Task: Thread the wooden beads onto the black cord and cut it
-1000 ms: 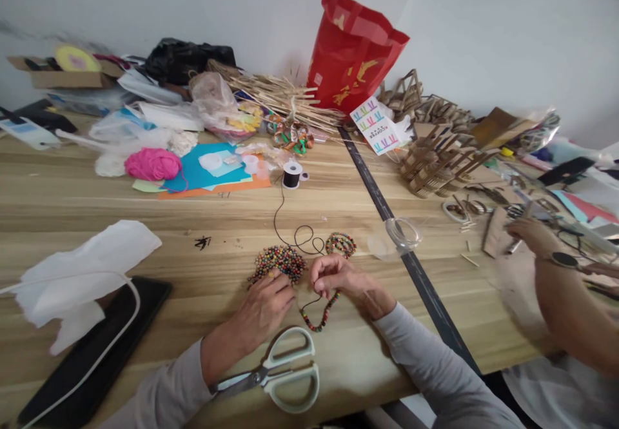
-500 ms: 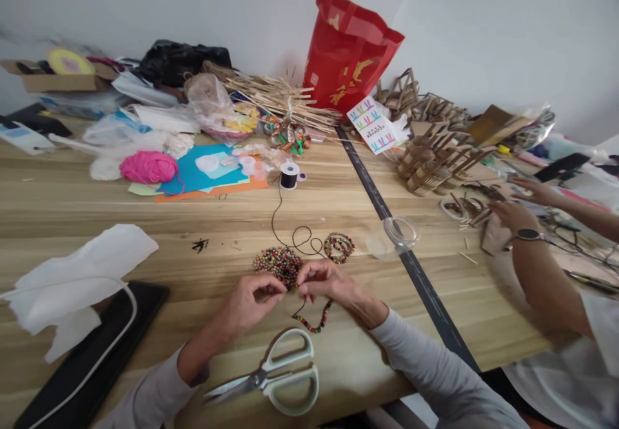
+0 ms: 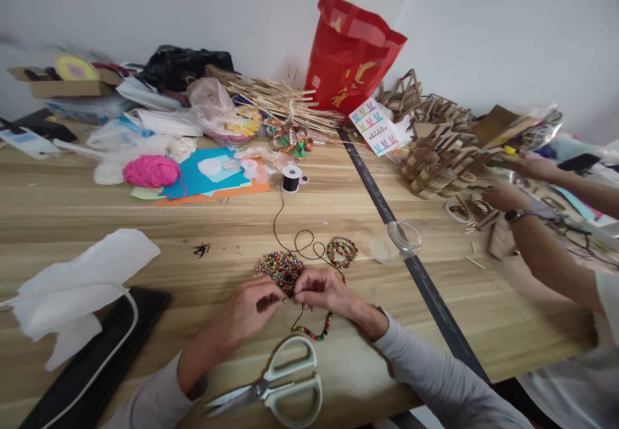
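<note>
My left hand (image 3: pixel 254 303) pinches at the near edge of a pile of multicoloured beads (image 3: pixel 278 268); what lies between its fingertips is too small to name. Facing it, my right hand (image 3: pixel 322 292) pinches the black cord, whose end comes out below the fingers. Partly strung beads (image 3: pixel 316 335) hang in a curve on the table under my right hand. Coiled bead strands (image 3: pixel 342 251) lie just beyond it. The black cord loops back to a spool (image 3: pixel 291 179). Scissors (image 3: pixel 271 387) with pale handles rest near the table's front edge, blades pointing left.
White paper (image 3: pixel 87 280) and a cable lie over a black case (image 3: pixel 140 313) at left. Clear rings (image 3: pixel 405 238) sit on the dark strip. At right, another person's hands (image 3: pixel 505 198) are near woven baskets (image 3: pixel 430 164). A red bag (image 3: pixel 353 55) stands behind.
My fingertips have come closer together by the bead pile. The other person's hands have moved left and away, towards the baskets. The whole view has shifted slightly.
</note>
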`<act>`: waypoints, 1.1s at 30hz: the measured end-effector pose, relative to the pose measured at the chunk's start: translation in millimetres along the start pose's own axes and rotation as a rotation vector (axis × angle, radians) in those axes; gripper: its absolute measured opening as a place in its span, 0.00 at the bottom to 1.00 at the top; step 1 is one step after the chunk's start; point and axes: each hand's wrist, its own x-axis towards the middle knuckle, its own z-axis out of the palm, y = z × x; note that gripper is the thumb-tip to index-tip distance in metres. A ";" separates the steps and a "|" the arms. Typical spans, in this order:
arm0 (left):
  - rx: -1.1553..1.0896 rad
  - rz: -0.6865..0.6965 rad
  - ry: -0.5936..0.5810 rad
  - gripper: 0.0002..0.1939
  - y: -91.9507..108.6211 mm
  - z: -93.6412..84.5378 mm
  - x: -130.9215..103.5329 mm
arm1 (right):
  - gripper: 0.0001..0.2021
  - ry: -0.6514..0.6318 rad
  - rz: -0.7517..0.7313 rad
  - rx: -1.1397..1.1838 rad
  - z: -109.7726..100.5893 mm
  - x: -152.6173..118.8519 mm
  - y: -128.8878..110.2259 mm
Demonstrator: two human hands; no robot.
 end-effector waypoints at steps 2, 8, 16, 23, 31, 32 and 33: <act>0.089 0.094 -0.010 0.08 -2.7 2.1 -2.2 | 0.19 -0.009 0.002 0.000 -1.0 0.2 0.1; 0.291 0.159 -0.099 0.09 -6.6 4.6 -6.1 | 0.19 -0.005 -0.003 -0.007 -2.0 0.4 -0.6; 0.333 0.132 -0.089 0.10 -1.1 5.7 -6.1 | 0.19 -0.014 0.010 -0.006 -2.5 1.8 -2.2; 0.278 0.166 -0.159 0.10 8.3 1.5 -5.9 | 0.19 -0.010 0.002 -0.012 -2.6 1.1 -5.9; 0.380 0.263 -0.178 0.14 8.0 4.8 -8.3 | 0.19 -0.024 0.011 0.035 -2.7 4.7 -1.6; 0.375 0.272 -0.172 0.14 8.3 5.0 -8.3 | 0.19 -0.021 0.010 0.043 -2.6 5.1 -0.6; 0.367 0.275 -0.164 0.15 8.6 5.2 -8.2 | 0.19 -0.018 0.008 0.047 -2.4 5.3 0.0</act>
